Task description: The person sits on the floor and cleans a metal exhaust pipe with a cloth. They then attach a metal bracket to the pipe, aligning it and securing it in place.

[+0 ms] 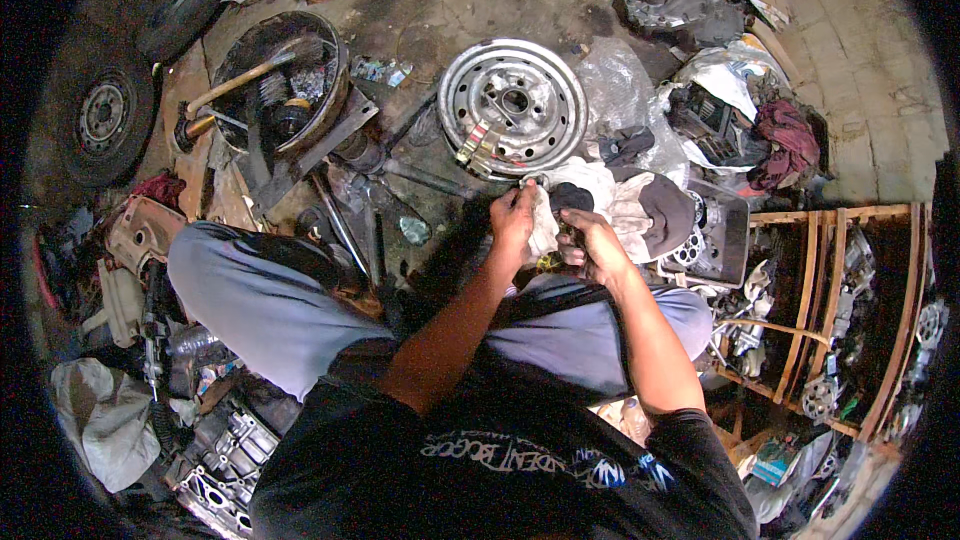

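My left hand (512, 222) is closed on a whitish cloth (543, 218), which hangs down between my two hands. Just to its right, my right hand (595, 248) has its fingers curled, their tips darkened with grime. Against those fingers sits a small dark rounded piece (572, 197); its kind does not show, and the cloth partly surrounds it. More pale cloth (625, 202) lies just beyond my right hand, beside a dark grey cap-like piece of fabric (668, 215). Both hands are over my crossed legs.
Ahead lies a silver wheel rim (515, 105) with a small colourful box (478, 145) on it. A round basin (282, 80) holds tools, including a wooden-handled hammer (240, 82). Tyres (103, 115) stand far left. A wooden rack (810, 310) with metal parts is on the right; an engine part (225, 465) lies near left.
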`<state>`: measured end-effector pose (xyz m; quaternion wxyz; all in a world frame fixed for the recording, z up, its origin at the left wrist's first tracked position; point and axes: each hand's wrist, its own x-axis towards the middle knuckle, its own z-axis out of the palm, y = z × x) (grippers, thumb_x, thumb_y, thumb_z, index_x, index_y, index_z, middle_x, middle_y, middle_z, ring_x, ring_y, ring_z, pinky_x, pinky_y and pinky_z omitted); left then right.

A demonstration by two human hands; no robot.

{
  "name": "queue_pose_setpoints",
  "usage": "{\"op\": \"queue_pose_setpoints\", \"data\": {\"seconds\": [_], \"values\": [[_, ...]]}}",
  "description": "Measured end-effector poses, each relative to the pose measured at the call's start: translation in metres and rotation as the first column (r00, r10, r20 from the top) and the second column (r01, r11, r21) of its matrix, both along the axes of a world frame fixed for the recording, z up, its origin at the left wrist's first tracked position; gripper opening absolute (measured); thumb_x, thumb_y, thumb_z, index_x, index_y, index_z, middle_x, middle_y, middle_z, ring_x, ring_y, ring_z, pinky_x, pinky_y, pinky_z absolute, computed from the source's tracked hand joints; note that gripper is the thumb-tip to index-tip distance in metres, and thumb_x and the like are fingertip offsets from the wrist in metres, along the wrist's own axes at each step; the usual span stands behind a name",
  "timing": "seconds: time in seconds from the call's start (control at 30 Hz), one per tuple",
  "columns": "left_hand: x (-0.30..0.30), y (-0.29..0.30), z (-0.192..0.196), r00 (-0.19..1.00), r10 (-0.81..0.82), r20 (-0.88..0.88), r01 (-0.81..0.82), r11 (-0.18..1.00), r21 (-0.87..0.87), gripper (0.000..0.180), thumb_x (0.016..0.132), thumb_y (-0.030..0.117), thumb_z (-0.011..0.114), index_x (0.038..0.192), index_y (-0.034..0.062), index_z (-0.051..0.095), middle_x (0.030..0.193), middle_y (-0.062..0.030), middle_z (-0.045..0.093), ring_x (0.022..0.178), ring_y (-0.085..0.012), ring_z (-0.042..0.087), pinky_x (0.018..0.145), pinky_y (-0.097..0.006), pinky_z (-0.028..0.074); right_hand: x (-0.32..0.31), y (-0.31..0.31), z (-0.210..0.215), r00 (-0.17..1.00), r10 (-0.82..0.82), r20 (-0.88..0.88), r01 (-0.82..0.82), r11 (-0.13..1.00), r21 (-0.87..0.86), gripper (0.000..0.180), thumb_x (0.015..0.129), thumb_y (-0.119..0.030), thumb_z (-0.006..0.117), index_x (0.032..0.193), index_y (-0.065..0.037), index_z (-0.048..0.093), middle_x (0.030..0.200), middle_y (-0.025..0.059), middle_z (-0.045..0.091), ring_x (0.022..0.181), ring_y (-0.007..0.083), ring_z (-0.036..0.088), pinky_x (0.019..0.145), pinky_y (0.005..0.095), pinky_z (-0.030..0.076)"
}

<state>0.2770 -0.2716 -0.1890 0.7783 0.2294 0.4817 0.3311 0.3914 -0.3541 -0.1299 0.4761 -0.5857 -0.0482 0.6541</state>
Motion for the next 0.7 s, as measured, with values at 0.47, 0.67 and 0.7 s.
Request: {"op": "queue_pose_setpoints", "data": {"seconds": [0.47, 0.67, 0.7], "values": [[-0.036, -0.01, 0.028, 0.995, -0.099, -0.013, 0.088, 0.808, 0.583, 0.028, 0.09, 0.026, 0.072, 0.091, -0.001, 0.066, 0.089, -0.0063, 0.069, 0.086, -0.0137, 0.059, 0.082, -0.031, 0.047, -0.019, 0.002, 0.062, 0.958, -0.212, -0.191, 0.221, 0.975, 0.029, 0.029, 0.103, -0.035, 0.049, 0.095, -0.007, 0.052, 0.064, -0.0004, 0.044, 0.043, 0.0073, 0.033, 0.04, 0.0225, 0.029], [-0.057, 0.011, 0.046, 0.998, -0.04, -0.045, 0.058, 0.853, 0.519, 0.034, 0.092, 0.031, 0.07, 0.088, -0.0024, 0.07, 0.081, -0.0044, 0.069, 0.077, -0.0105, 0.059, 0.074, -0.03, 0.048, -0.032, 0.014, 0.08, 0.981, 0.028, 0.191, -0.023, 0.999, -0.028, 0.044, 0.097, -0.05, 0.055, 0.102, -0.006, 0.061, 0.07, -0.0003, 0.056, 0.056, 0.0124, 0.051, 0.051, 0.0274, 0.043], [-0.058, 0.018, 0.045, 0.997, -0.032, -0.077, 0.068, 0.849, 0.524, 0.034, 0.093, 0.031, 0.069, 0.089, -0.0023, 0.07, 0.081, -0.004, 0.069, 0.077, -0.0104, 0.059, 0.073, -0.029, 0.048, -0.032, 0.02, 0.086, 0.853, 0.243, 0.462, -0.262, 0.965, -0.025, 0.039, 0.096, -0.043, 0.06, 0.093, -0.004, 0.064, 0.071, 0.0001, 0.059, 0.063, 0.0111, 0.055, 0.055, 0.0282, 0.045]]}}
